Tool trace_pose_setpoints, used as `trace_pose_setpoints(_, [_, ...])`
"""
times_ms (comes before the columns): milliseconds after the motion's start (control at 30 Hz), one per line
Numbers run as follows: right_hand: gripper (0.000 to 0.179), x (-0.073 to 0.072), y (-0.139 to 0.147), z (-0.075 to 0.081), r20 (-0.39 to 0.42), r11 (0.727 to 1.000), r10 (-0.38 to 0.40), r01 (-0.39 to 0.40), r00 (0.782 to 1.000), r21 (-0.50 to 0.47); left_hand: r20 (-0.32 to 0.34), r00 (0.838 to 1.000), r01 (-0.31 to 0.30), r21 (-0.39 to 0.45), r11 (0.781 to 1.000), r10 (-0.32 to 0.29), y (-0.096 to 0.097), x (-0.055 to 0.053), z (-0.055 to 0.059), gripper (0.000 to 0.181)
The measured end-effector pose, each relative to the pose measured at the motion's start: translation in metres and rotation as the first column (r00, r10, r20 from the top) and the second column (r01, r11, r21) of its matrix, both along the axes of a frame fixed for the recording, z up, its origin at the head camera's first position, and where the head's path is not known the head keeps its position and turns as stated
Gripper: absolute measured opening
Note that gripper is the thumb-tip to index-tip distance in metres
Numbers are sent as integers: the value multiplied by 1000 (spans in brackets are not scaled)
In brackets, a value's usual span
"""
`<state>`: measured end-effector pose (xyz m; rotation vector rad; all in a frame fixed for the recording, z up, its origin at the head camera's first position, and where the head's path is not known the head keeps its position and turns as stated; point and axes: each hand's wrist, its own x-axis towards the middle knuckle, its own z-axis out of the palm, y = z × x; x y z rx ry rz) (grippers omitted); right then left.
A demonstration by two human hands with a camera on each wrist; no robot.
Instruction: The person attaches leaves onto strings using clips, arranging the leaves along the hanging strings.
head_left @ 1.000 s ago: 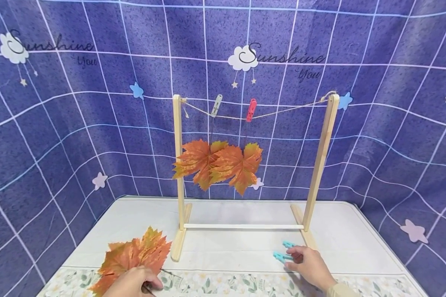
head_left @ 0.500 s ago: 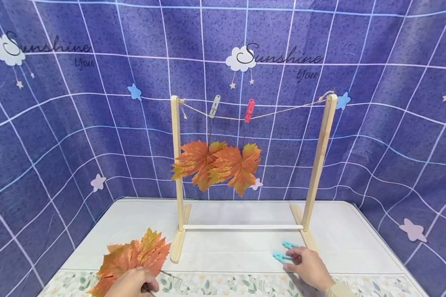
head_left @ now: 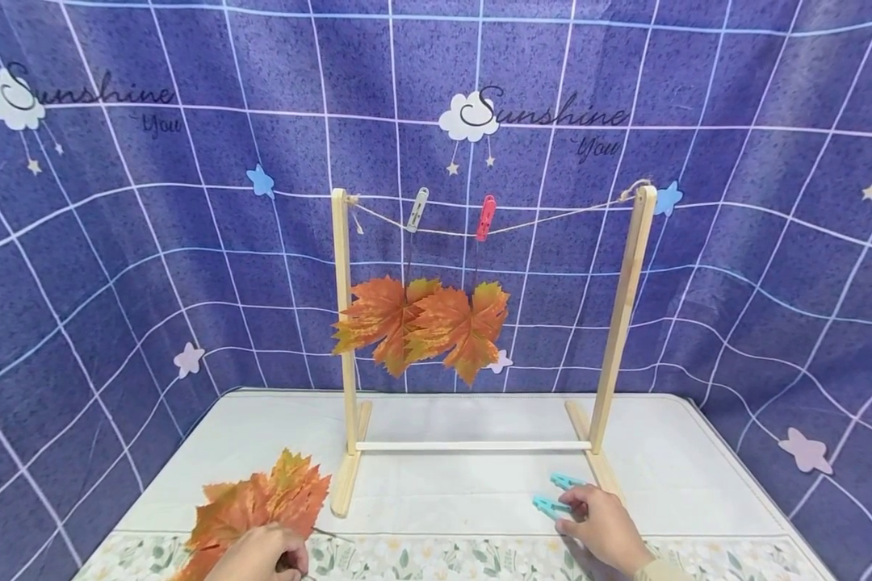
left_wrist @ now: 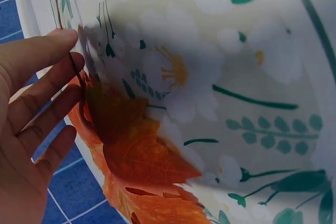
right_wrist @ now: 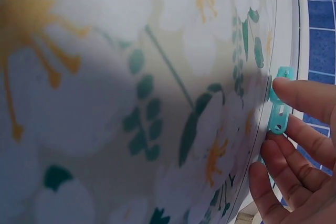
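I start at the left, where orange maple leaves (head_left: 257, 504) lie overlapped on the table (head_left: 436, 500), beyond and partly under the left hand (head_left: 262, 555). That hand holds a thin dark stem (left_wrist: 74, 65) between thumb and fingertips, as I see best from its wrist camera; the other fingers are spread a little and bent. Another stem pokes out to the right of that grip, over the floral strip (head_left: 407, 558).

Just right of the leaves I have the left post (head_left: 342, 258) of a wooden rack. Above and between the two grips, a sagging cord (head_left: 545, 223) carries a grey clip (head_left: 417, 210) and, to its right, a red clip (head_left: 486, 218). From each hangs a leaf by its stem, and the two overlap (the right one in front, by my view).

Farther right, the right hand (head_left: 603, 528) pinches the nearer turquoise clip (head_left: 550, 507) between thumb and index finger, low at the table. The farther turquoise clip (head_left: 566, 481) lies just past that index finger. The right post (head_left: 622, 315) stands behind this grip.
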<state>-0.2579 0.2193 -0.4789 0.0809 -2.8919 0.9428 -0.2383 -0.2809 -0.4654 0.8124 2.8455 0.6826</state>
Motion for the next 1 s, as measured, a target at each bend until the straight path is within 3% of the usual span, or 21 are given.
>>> trace_pose_setpoints(267, [27,1,1,1,20,999,1,0,1000,-42,-23,999,37,14,999,-37,0,-3,4,17])
trace_pose_setpoints(633, [24,2,3,6,-33,995,-11,8,999,-97,-132,989,58,-65,996,-66,7,-4,14,15])
trace_pose_setpoints(867, [23,1,2,9,-42,994,-27,22,999,-104,-92,994,56,-35,998,-59,6,-8,21,7])
trace_pose_setpoints(1000, [24,1,1,12,-49,990,-28,21,998,-141,-112,991,68,-20,997,-70,7,-9,23,8])
